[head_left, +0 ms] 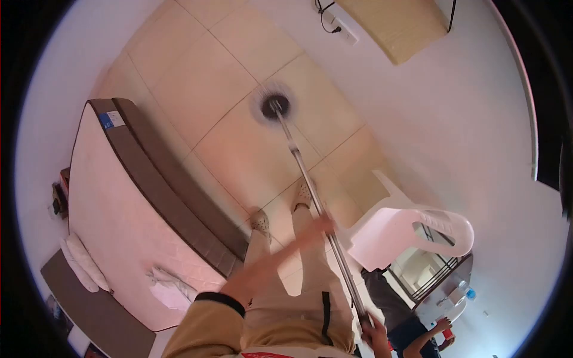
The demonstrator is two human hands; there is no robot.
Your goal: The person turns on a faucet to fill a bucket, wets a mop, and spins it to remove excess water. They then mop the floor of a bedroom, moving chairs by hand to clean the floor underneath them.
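Note:
A round mop head (276,107) with a dark centre and blurred fringe lies on the tiled floor, at the far end of a long metal pole (310,186). My left hand (320,226) is stretched to the middle of the pole and closed around it, smeared by motion. Lower down, near the bottom edge, my right hand (375,334) grips the pole's near end. My two shoes (260,221) are on the floor on the near side of the mop head.
A bed with a bare mattress (131,209) stands at the left. A white plastic chair (382,235) is close to the pole on the right. Beyond it, a person (409,337) holds a red object near a table (433,307). A yellowish board (397,30) is at the top.

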